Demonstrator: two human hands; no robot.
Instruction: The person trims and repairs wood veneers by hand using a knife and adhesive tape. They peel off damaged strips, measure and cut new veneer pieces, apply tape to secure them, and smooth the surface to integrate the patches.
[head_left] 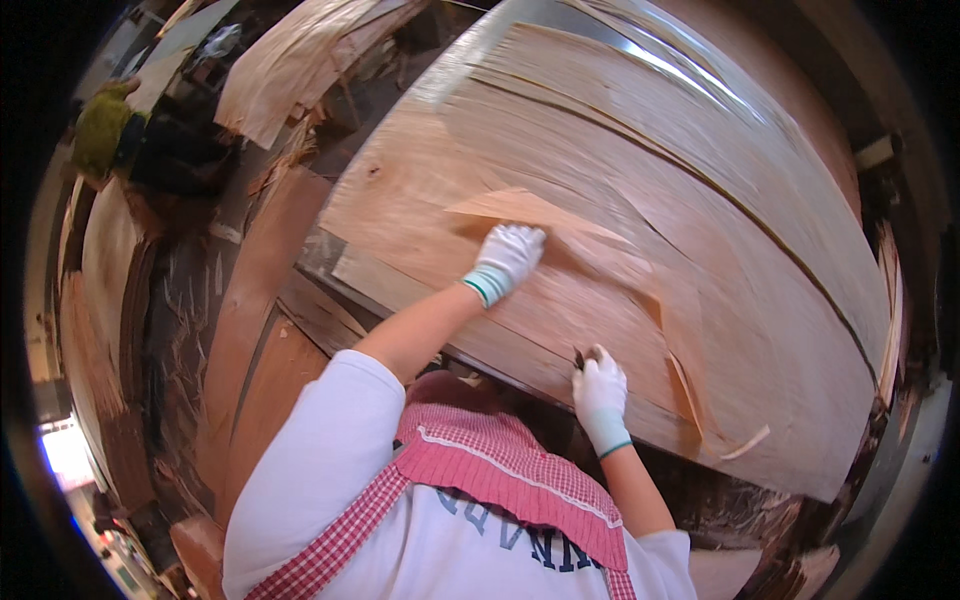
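Observation:
A broad stack of thin wood veneer sheets (800,340) lies in front of me, with long cracks across its upper layers. My left hand (510,258), in a white knit glove with a green cuff, is closed on the lifted edge of a torn veneer piece (540,212). That piece curls up off the sheet and runs toward the right. Close to the near edge of the stack, my right hand (602,392), gloved the same way, is closed around a small dark tool (578,358). Most of the tool is hidden in the fist, so its kind cannot be told.
A narrow loose sliver (746,443) rests at the near right edge. More veneer sheets (285,70) stand at the far left, with further pieces (265,300) and scraps on the left floor. A person in a yellow-green top (105,130) is bent over at the far left.

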